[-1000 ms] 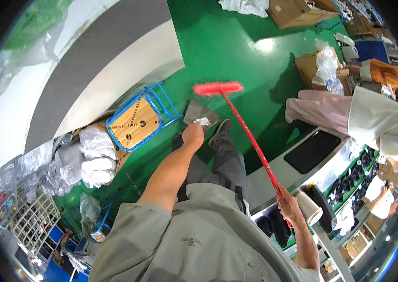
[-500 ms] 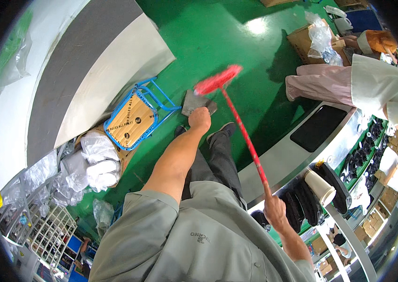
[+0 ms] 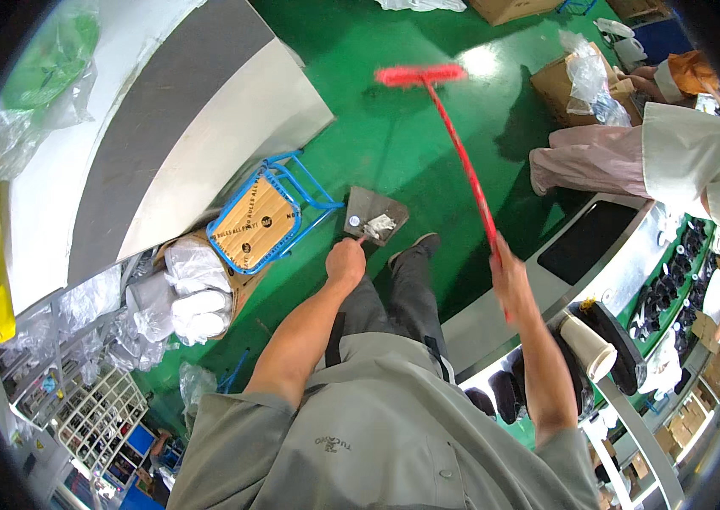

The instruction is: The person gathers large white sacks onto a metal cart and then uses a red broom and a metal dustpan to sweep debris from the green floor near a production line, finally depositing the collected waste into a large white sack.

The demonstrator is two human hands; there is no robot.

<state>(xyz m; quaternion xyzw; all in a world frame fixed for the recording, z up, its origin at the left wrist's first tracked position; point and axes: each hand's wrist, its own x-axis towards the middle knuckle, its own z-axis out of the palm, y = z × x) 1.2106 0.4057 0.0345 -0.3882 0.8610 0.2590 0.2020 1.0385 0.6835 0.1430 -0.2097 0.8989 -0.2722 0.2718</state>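
Green floor [image 3: 428, 161] filled the upper centre of the frame. My left hand [image 3: 345, 262] gripped the dustpan [image 3: 374, 217] holding white scraps at centre; my right hand [image 3: 509, 276] closed around the red broom [image 3: 453, 144], its head upper centre.

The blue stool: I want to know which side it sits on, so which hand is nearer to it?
Left. The left hand is just right of the blue stool, holding a dustpan. The right hand grips the red broom, farther right.
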